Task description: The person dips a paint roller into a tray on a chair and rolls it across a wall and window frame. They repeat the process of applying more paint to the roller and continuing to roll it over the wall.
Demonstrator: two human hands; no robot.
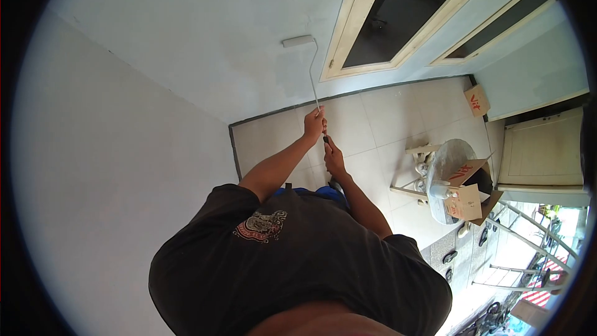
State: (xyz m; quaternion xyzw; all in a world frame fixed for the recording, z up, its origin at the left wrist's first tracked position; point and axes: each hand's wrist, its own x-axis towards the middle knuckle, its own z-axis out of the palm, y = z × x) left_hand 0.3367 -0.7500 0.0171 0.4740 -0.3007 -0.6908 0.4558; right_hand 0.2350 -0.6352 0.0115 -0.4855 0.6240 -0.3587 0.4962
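Observation:
A paint roller point(298, 42) with a pale sleeve lies against the light wall point(261, 6), left of the window frame. Its thin metal rod runs down to a dark handle. My left hand point(314, 123) is closed around the rod, just below the wall's dark bottom edge in view. Lower and slightly to the right, my right hand point(334, 157) grips the dark handle of the same roller. Both forearms stretch forward from a dark T-shirt.
A cream-framed window point(333, 59) is right of the roller. On the tiled floor point(354, 118) stands a round table point(444, 155) bearing an open cardboard box point(465, 202). Another box point(477, 101) sits by the far corner. Metal rails point(528, 236) and sandals point(450, 257) are at lower right.

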